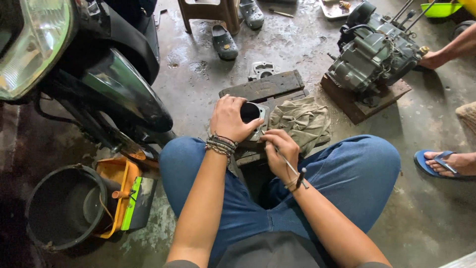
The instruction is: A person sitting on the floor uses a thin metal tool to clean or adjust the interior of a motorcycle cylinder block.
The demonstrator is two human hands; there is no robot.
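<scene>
My left hand (229,119) grips a grey metal engine cylinder block (254,115) with a round dark bore, steadying it on a dark wooden block (263,87) in front of my knees. My right hand (280,149) holds a thin metal tool (292,169) like a pen, its tip touching the cylinder's lower edge. Bead bracelets circle my left wrist. A crumpled olive rag (301,121) lies just right of the cylinder.
A motorcycle's front with headlight (34,39) and fender stands at left. A black bucket (64,206) and orange container (119,191) sit beside my left knee. An engine (374,52) rests on a board at upper right, near another person's foot (431,60); a second foot in a blue sandal (446,164) at right.
</scene>
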